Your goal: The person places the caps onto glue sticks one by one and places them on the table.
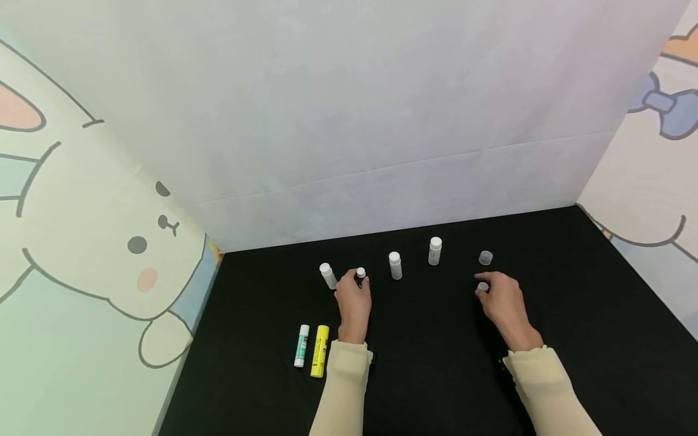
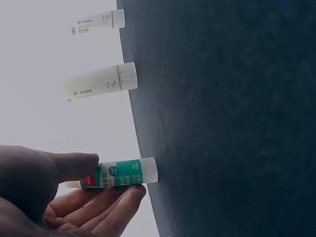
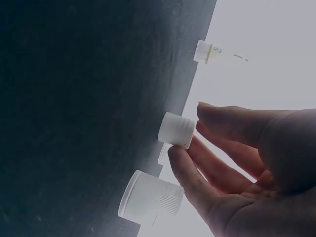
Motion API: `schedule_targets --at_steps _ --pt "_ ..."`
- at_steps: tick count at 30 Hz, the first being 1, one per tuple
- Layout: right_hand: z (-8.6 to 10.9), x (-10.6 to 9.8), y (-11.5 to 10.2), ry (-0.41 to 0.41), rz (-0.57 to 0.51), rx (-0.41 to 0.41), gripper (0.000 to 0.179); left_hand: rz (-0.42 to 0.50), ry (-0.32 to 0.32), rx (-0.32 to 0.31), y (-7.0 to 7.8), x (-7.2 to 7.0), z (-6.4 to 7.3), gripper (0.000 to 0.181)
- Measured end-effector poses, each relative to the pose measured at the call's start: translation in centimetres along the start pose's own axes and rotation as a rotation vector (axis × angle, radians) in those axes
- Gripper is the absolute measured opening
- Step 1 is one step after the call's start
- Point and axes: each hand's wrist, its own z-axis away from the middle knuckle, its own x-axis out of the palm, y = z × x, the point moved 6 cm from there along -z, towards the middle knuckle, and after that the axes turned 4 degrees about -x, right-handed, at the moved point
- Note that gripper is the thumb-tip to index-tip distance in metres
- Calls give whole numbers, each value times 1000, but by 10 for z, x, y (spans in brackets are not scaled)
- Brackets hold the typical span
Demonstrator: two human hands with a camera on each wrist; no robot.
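Observation:
My left hand (image 1: 353, 306) grips a small green-labelled glue stick (image 2: 118, 174), its thumb on one side and fingers on the other. In the head view, only its white top shows above the hand. Farther right, my right hand (image 1: 504, 303) has thumb and fingers spread around a small translucent cap (image 3: 177, 130); a slight gap shows at the fingertips. A larger ridged cap (image 3: 150, 197) sits closer to the wrist. Another cap (image 1: 485, 258) stands just beyond the fingers. To the left hand's left is a white glue stick (image 1: 328, 275), slightly tilted in the head view.
Two more white glue sticks (image 1: 395, 265) (image 1: 434, 251) stand between the hands, farther back. A green-and-white stick (image 1: 302, 346) and a yellow stick (image 1: 320, 351) lie left of the left forearm. A pale wall (image 1: 382, 121) rises behind the black table (image 1: 425, 363).

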Motion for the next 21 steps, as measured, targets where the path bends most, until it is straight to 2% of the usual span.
schedule_targets --at_steps 9,21 --pt "0 1 6 -32 -11 17 23 -1 -2 13 0 -1 0 19" --pt "1 2 4 -13 -28 16 20 -6 -7 58 3 -4 9 12"
